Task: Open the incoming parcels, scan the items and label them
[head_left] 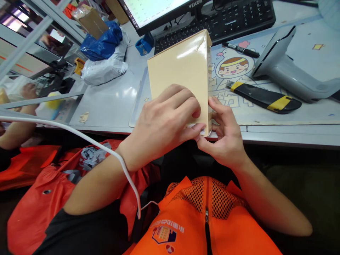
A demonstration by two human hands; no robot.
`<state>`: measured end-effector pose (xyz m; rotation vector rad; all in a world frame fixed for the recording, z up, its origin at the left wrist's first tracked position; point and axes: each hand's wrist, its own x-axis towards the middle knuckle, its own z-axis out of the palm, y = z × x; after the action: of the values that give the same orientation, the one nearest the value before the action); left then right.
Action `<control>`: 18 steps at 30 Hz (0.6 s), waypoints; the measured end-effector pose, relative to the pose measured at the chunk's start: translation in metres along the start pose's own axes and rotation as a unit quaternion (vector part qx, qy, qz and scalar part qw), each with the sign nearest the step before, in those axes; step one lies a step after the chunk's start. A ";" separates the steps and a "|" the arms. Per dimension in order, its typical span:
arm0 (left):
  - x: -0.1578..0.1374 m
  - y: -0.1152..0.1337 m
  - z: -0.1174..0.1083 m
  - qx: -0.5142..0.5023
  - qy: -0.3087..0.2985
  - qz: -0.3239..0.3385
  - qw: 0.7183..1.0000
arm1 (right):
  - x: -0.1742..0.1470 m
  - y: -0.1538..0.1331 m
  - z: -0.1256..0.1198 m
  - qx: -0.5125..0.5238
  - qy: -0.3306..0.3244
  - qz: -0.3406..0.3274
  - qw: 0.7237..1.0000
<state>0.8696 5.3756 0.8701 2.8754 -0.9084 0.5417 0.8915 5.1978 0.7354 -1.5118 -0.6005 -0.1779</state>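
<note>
A cream cardboard box (177, 63) lies at the desk's front edge, with glossy clear film or tape near its upper right corner. My left hand (170, 113) rests over the box's lower part, fingers curled and thumb pressed by the near right corner. Part of a small printed label shows under that thumb. At the box's right side, my right hand (223, 131) grips the same corner, its thumb close to my left thumb. Right of the box lie a black and yellow utility knife (262, 97), a grey barcode scanner (289, 71) and a black marker (241, 49).
Behind the box stand a black keyboard (239, 23) and a monitor (164, 10). Blue and white plastic parcels (103, 63) lie at the left beside a blue tape roll (144, 45). A white cable (79, 132) crosses before my left forearm. Another person's arm (20, 120) shows far left.
</note>
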 end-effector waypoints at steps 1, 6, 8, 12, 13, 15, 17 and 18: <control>0.000 0.000 0.000 -0.001 0.000 -0.001 1.000 | 0.000 0.000 0.000 0.002 -0.001 0.003 1.000; 0.000 0.000 0.000 -0.009 0.005 -0.001 1.000 | 0.000 0.001 0.000 0.024 -0.007 0.012 1.000; 0.000 -0.001 0.000 -0.010 0.004 -0.001 1.000 | 0.000 0.001 0.000 0.028 -0.006 0.007 1.000; 0.000 -0.001 0.000 -0.009 0.002 -0.004 1.000 | 0.000 0.002 0.000 0.016 -0.005 0.004 1.000; 0.000 -0.001 0.000 -0.009 0.002 -0.005 1.000 | 0.000 0.002 0.000 0.012 -0.005 0.005 1.000; 0.000 0.000 0.000 -0.010 0.003 -0.006 1.000 | -0.001 0.002 0.000 0.010 -0.003 0.002 1.000; 0.000 0.000 0.000 -0.011 0.005 -0.006 1.000 | 0.000 0.002 0.000 0.013 -0.003 -0.001 1.000; 0.001 0.000 0.000 -0.012 0.005 -0.006 1.000 | 0.000 0.002 0.000 0.015 -0.006 0.000 1.000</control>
<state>0.8700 5.3754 0.8705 2.8517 -0.8899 0.5409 0.8919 5.1982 0.7340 -1.4840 -0.6108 -0.1585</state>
